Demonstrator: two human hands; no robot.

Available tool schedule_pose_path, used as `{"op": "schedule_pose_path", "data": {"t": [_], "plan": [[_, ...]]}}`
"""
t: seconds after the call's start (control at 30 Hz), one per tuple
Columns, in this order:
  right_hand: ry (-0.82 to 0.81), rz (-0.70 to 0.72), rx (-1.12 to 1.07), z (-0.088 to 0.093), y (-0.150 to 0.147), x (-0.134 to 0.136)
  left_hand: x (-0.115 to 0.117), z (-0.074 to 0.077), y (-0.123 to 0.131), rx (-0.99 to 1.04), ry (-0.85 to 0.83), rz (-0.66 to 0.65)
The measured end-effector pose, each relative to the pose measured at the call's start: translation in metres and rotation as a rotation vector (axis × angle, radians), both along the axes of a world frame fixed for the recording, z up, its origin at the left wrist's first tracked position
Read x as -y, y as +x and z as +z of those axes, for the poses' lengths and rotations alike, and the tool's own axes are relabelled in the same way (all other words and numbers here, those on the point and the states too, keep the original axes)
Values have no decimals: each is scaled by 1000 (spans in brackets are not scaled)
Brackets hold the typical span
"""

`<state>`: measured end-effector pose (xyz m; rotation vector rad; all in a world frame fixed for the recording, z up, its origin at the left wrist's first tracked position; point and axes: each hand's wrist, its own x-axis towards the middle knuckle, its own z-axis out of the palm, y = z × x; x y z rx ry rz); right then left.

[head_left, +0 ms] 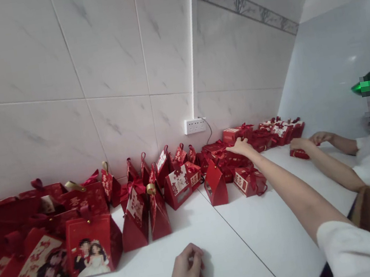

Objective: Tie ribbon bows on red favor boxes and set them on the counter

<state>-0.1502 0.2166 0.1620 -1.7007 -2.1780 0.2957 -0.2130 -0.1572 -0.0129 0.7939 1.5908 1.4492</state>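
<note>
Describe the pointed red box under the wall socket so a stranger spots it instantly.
Start at the white wall socket on the tiled wall and drop straight down to the white table. A pointed red box stands there, in front of the row, near the outstretched right hand. Unlike its labelled neighbours, its front is plain red.

Left grip point(188, 269) curled; right grip point(241, 147) outstretched, seemingly open.

Large glossy white wall tiles with faint grey veins point(53, 61) rose to a grey bamboo-printed border strip point(245, 7), while a white wall socket point(194, 125) sat low beside a bright vertical corner trim point(193, 48), just above the smooth white table point(274, 236).
</note>
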Motion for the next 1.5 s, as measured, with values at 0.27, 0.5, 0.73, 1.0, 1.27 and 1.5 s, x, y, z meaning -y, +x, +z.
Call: {"op": "schedule_pose_path", "data": {"t": [0.27,0.5,0.73,1.0,1.27,1.5], "plan": [[266,59,-58,22,26,45,1,8,0,-3,20,6],[488,504,-164,50,59,140,2,12,0,77,85,58],[108,1142,-12,16,40,251,5,12,-24,116,282,398],[-108,1132,-294,-60,2,265,30,6,-41,-62,414,586],[-47,1170,-635,-118,-11,257,32,9,-32,-145,364,547],[103,1106,-702,-135,-5,241,33,11,-35,-89,315,613]]}}
